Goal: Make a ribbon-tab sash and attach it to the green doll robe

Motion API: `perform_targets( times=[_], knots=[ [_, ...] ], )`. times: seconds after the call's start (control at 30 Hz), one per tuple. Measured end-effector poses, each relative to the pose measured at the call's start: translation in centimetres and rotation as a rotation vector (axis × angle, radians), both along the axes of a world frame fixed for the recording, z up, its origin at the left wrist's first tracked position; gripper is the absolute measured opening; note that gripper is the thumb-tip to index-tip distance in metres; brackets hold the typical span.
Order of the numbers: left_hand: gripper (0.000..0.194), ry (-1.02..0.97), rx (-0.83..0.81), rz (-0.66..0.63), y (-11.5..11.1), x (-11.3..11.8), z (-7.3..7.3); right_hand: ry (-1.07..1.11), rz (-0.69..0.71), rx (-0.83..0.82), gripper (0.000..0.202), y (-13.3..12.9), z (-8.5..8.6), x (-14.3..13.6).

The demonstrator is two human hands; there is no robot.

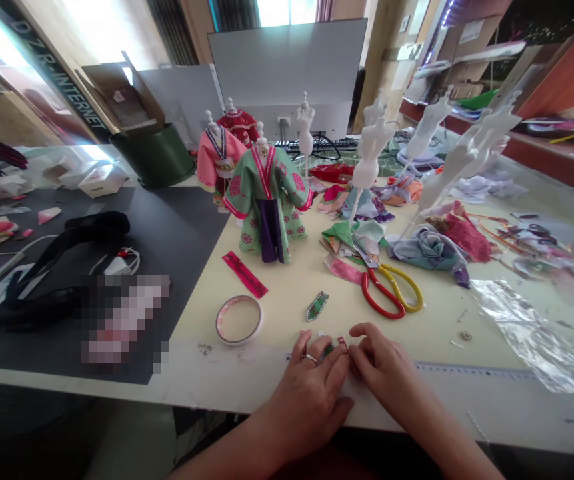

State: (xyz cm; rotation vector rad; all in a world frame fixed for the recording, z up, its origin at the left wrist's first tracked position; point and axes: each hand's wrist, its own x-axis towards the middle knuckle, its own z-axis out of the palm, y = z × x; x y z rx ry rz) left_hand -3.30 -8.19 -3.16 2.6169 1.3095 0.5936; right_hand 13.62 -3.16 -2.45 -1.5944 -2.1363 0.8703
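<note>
My left hand (pixel 311 387), with a ring on one finger, lies on the table's front, its fingertips pressing down on a small green fabric piece (pixel 329 349) mostly hidden beneath them. My right hand (pixel 384 367) pinches a narrow red patterned strip (pixel 343 343) that touches the left fingers. Just beyond them lies a pointed green fabric piece (pixel 317 307) with a beaded-looking edge. A tape roll (pixel 239 320) and a dark pink fabric strip (pixel 245 273) are to the left. Scissors (pixel 389 290) with one red and one yellow handle rest at the right.
A ruler (pixel 467 370) extends right from my hands. Behind stand a miniature green robe (pixel 267 200), a pink one (pixel 211 160) and several white mannequins (pixel 369 160). Fabric scraps (pixel 429 247) and clear plastic film (pixel 527 327) lie right; a black headset (pixel 67 267) lies left.
</note>
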Motion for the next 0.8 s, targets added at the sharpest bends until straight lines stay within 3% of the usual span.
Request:
perform_targets(
  times=[0.13, 0.33, 0.53, 0.8],
  knots=[
    [0.050, 0.020, 0.040, -0.009, 0.0, 0.0, -0.2, -0.095, 0.029, 0.150, 0.020, -1.0, 0.1, 1.1],
    [0.048, 0.006, 0.084, -0.005, 0.1, -0.1, 0.0, -0.052, 0.259, 0.477, 0.024, -2.1, -0.1, 1.8],
    [0.041, -0.008, 0.135, -0.019, -0.2, -0.9, 0.9, -0.065, 0.290, 0.553, 0.031, -2.1, -0.7, 1.9],
    [0.039, -0.028, 0.223, 0.149, -1.4, -3.3, 0.2, -0.175, 0.293, 0.638, 0.037, -2.2, -1.4, 2.0]
  ],
)
